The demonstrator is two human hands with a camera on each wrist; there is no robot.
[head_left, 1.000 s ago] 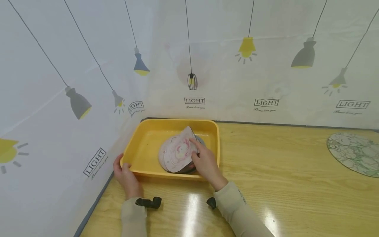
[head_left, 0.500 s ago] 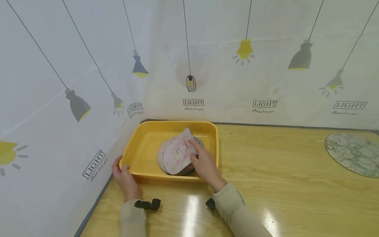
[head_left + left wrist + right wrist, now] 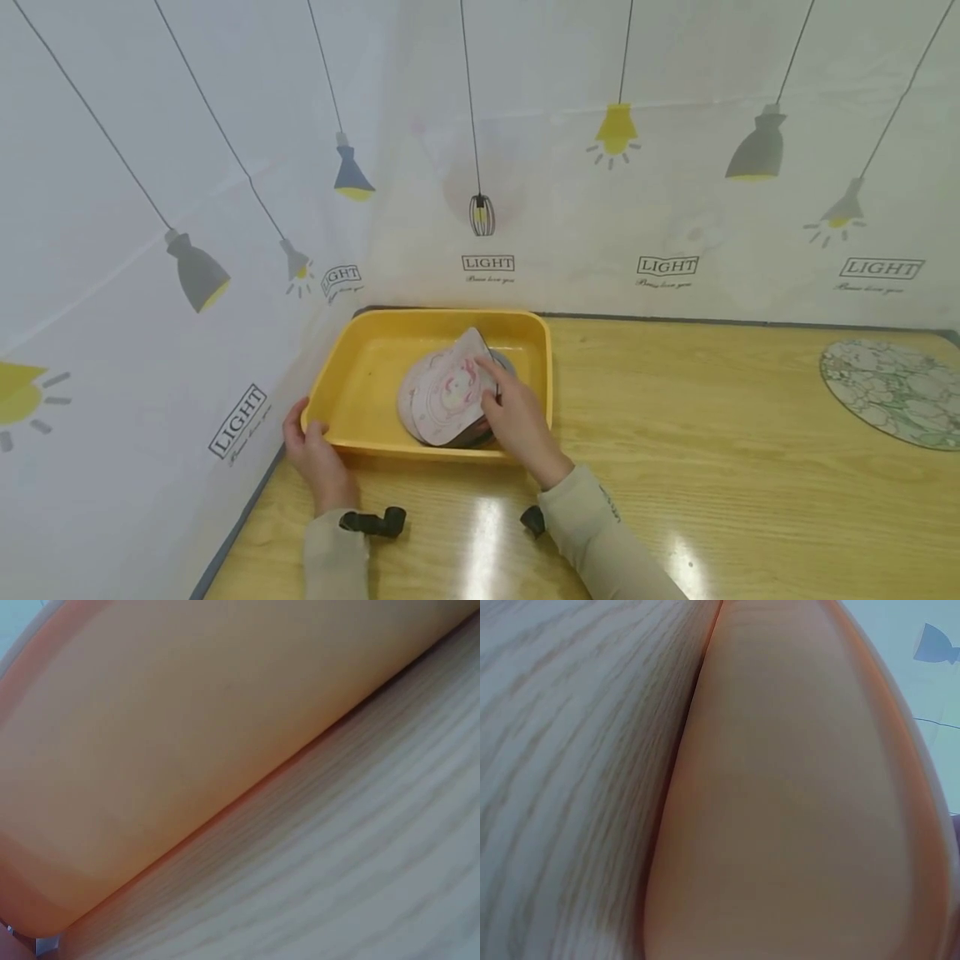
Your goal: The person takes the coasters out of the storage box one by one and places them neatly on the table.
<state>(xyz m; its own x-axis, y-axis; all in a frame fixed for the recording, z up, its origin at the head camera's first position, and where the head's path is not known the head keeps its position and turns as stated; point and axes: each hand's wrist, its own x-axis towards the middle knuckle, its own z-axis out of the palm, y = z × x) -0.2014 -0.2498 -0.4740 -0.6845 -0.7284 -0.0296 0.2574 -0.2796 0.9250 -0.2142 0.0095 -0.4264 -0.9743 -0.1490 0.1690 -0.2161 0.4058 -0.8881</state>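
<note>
**Two hands, one yellow tray (image 3: 360, 392), one pink mat (image 3: 450, 408) pinched**

The right hand (image 3: 521, 421) grips the pink mat's right edge, index finger and thumb on its printed face; its other fingers are hidden. The left hand (image 3: 315, 454) curls round the tray's near left corner. The pink mat lies tilted inside the tray, right of centre, over at least two round pieces, one pale pink (image 3: 407, 400), one grey (image 3: 505, 358); overlap makes the exact count uncertain. Only the head view shows these: in both wrist views the tray's outer wall blocks them, though those show its base meeting the wooden table (image 3: 675, 417). One floral mat (image 3: 892, 396) lies well apart at right. Five "LIGHT" labels mark the backdrop (image 3: 570, 233).
</note>
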